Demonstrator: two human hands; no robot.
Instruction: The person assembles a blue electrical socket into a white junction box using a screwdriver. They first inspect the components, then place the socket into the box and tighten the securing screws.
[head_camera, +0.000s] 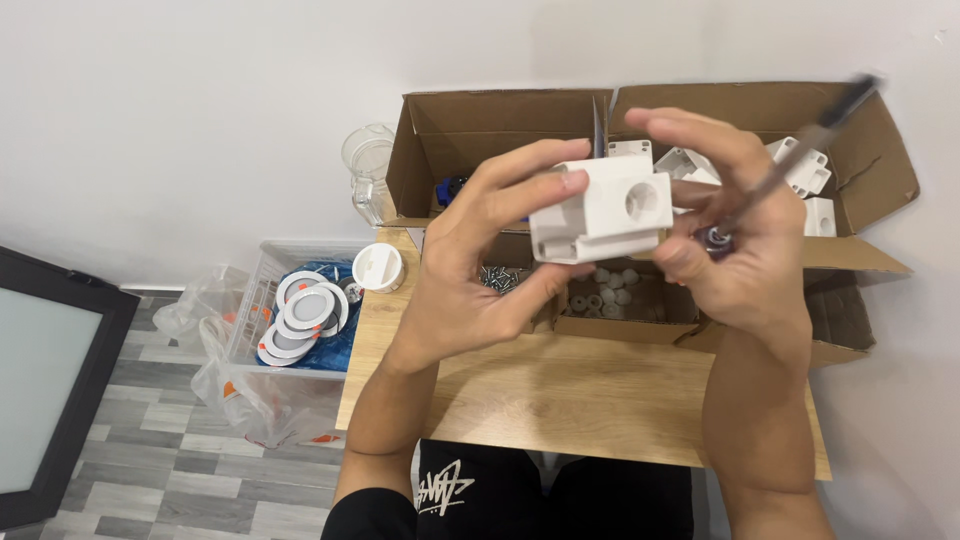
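My left hand (478, 262) holds a white plastic box-shaped part (600, 208) up in front of me, fingers wrapped round its left side and underside. A round hole shows in the part's front face. My right hand (735, 235) is against the part's right side and grips a screwdriver (800, 150) whose dark shaft sticks up and to the right, blurred. Both hands hover above the wooden table (560, 400).
Two open cardboard boxes stand at the back: the left one (470, 130) with dark parts, the right one (850, 150) with white plastic parts. Small boxes hold screws (498, 277) and grey round pieces (610, 290). A basket of round white lamps (305, 310) sits on the floor at left.
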